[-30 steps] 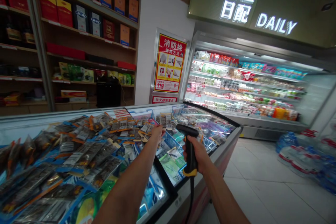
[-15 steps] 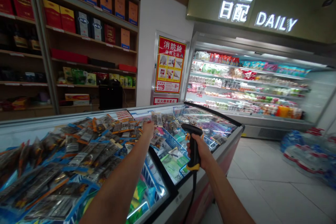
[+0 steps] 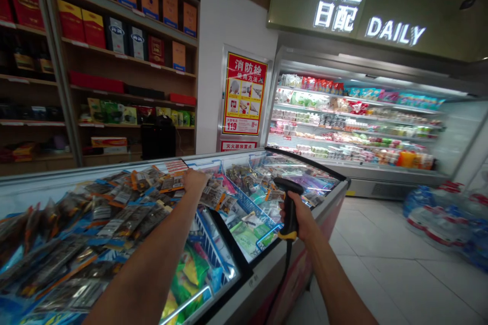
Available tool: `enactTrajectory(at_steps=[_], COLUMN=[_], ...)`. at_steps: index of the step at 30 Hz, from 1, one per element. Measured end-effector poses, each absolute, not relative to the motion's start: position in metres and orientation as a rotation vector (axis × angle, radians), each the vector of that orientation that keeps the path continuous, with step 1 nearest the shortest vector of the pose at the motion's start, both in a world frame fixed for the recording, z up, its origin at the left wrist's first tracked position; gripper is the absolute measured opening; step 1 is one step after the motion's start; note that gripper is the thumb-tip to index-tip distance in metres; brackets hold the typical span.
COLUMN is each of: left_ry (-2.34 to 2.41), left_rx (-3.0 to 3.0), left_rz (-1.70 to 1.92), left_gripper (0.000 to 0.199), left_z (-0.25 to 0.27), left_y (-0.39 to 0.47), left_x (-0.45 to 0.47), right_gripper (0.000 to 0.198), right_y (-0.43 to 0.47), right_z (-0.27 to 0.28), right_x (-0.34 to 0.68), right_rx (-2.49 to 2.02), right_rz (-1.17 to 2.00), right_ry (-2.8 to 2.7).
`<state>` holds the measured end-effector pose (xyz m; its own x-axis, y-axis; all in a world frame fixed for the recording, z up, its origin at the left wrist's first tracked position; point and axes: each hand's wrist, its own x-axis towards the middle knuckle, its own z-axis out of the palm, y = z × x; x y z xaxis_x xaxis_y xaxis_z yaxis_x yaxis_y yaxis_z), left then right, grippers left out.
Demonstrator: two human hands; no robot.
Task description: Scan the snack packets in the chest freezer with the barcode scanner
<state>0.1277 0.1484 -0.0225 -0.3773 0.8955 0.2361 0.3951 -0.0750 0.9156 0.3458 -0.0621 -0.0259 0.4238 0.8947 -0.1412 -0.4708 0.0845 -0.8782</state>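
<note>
My right hand [image 3: 298, 216] is closed around the handle of a black and yellow barcode scanner [image 3: 288, 208], held upright over the freezer's right edge. A cable hangs from the scanner's base. My left hand [image 3: 195, 181] reaches across the chest freezer [image 3: 249, 277] among flat snack packets [image 3: 125, 218] with clear windows and blue and orange edges. Its fingers are hidden, so any grip does not show. More packets [image 3: 213, 195] lie just right of that hand, by a blue wire basket [image 3: 247, 198]. Green bags [image 3: 190, 269] sit inside the freezer, below my left forearm.
Behind the freezer stand wooden shelves [image 3: 114, 53] with boxed goods and a wall poster [image 3: 243, 94]. A lit chiller [image 3: 354, 122] is at the back right. Bundled water bottles [image 3: 438, 213] rest on the tiled floor [image 3: 375, 244] at right.
My left hand has moved left over the packets, away from the packet that stood by its fingers. My right hand has shifted slightly right with the barcode scanner.
</note>
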Motion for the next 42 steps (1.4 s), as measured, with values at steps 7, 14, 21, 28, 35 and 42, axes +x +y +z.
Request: enactTrajectory(at_steps=[7, 14, 21, 28, 35, 42], left_ry=[2.125, 2.011, 1.135, 0.817, 1.002, 1.006], left_rx=[1.429, 1.713, 1.842, 1.975, 1.954, 1.397], left_rz=[1.408, 1.518, 1.215, 0.962, 0.975, 1.05], left_gripper=[0.034, 0.039, 0.028, 0.018, 0.028, 0.014], left_z=[-0.018, -0.031, -0.066, -0.099, -0.088, -0.095], left_y=[0.131, 0.129, 0.098, 0.075, 0.089, 0.117], left_x=[0.165, 0.188, 0.297, 0.341, 0.328, 0.31], right_gripper=[0.019, 0.022, 0.023, 0.021, 0.023, 0.022], right_y=[-0.074, -0.073, -0.079, -0.083, -0.074, -0.075], right_z=[-0.028, -0.034, -0.037, -0.035, -0.039, -0.037], right_x=[0.369, 0.382, 0.397, 0.407, 0.401, 0.39], right_rx=[-1.033, -1.049, -1.082, -1.077, -1.061, -1.052], right_rz=[1.027, 1.016, 0.973, 0.978, 0.988, 1.034], right_ry=[-0.482, -0.452, -0.413, -0.4, -0.414, -0.429])
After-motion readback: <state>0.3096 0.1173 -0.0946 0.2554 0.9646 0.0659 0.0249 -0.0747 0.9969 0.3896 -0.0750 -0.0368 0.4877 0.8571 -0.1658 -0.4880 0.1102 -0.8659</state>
